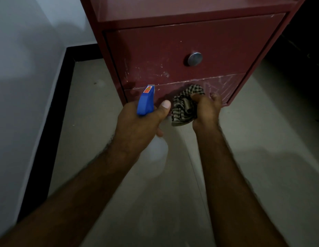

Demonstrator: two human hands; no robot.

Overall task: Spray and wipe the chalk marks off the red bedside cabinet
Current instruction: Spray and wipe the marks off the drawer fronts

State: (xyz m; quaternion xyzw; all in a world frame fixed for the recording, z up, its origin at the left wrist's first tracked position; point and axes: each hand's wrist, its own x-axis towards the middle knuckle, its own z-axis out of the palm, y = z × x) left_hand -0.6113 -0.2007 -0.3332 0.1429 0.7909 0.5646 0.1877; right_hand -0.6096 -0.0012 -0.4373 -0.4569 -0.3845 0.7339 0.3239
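Red cabinet [155, 50]: dead ahead on the pale floor [262, 157]. It's a stiff painted panel and looks heavy enough to stay put under a firm rub.
Chalk marks [155, 72]: white scuffs sit low on the upper drawer, with heavier smears across the right of the lower drawer [226, 86]. Being dry powder, they should lift once wetted.
Checked cloth [185, 104]: soft, light and bunched, up against the lower drawer front. Keeping it wadded in the palm gives a firmer pad.
Right hand [206, 109]: fingers are curled tight round the cloth, holding it at the drawer.
Spray bottle [146, 102]: blue trigger head, with the pale body hanging below the fist and the nozzle facing the cabinet's lower left. It's light plastic, probably slick when wet, so the neck is the place to hold it.
Left hand [137, 122]: wrapped round that neck with the thumb poking forward; the trigger finger is hidden.
Knob [194, 59]: round metal, above the work, with nobody on it.
Surroundings: white wall [21, 68] and black skirting [53, 122] off to the left.
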